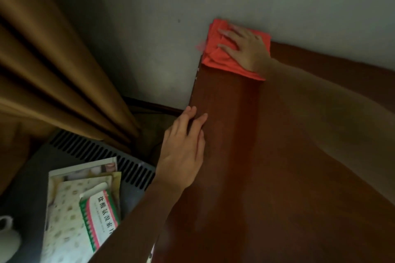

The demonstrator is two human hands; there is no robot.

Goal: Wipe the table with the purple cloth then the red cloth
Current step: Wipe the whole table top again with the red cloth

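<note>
Head view shows our right hand [245,49] spread flat, palm down, pressing the folded red cloth [222,57] onto the far left corner of the table [277,156], against the wall [299,6]. Our left hand [184,151] lies open and empty on the table's left edge. No purple cloth shows. We keep the palm flat and draw overlapping strokes back toward us.

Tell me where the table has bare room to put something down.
The table is bare from the red cloth in the far left corner down to the near edge, right of the left hand. The right hand presses flat on the cloth. The low surface left of the table is crowded with booklets and a box.
</note>
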